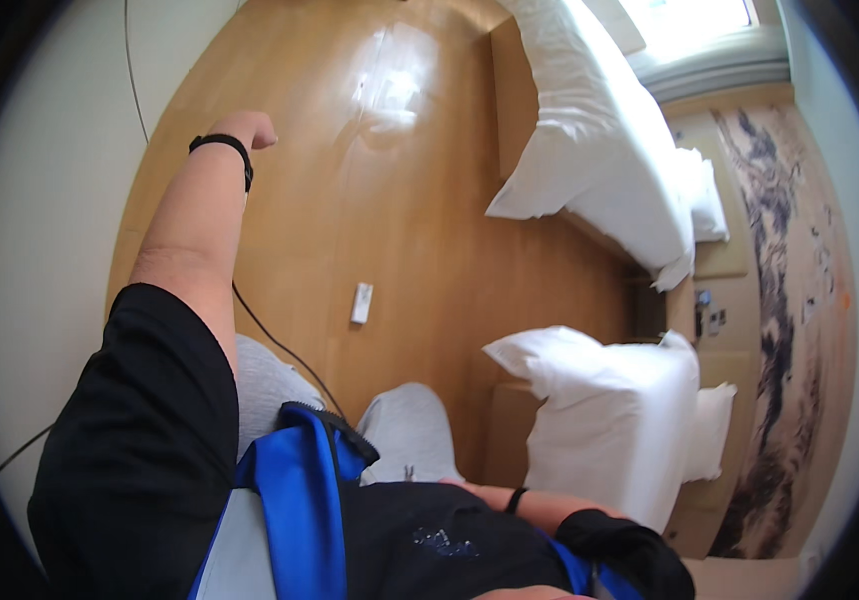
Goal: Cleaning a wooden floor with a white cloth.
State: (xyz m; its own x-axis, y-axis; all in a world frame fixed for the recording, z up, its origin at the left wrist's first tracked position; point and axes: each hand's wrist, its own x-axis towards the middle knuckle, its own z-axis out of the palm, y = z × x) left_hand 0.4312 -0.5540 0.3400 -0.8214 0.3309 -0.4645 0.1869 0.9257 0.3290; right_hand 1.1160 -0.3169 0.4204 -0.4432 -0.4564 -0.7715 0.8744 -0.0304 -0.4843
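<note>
My left arm stretches forward over the wood floor [429,247], with a black band [238,150] around the wrist. At its end my left hand [251,129] bends away, so most fingers are hidden and I cannot see anything held. Only a sliver of my right hand [453,484] shows at my waist, beyond the black shirt [414,517]. Its fingers are out of sight. A black cable [279,341] passes by my grey-trousered knees [408,420]. Ahead of them a small white oblong device [361,303], perhaps a power strip, lies on the floor.
Two beds with white bedding stand on the right, the far bed [587,135] and the near bed [609,420]. A nightstand [647,307] fits between them. Behind runs a headboard panel [722,315]. A pale wall [47,225] borders the left, with a thin cord [132,75] along it.
</note>
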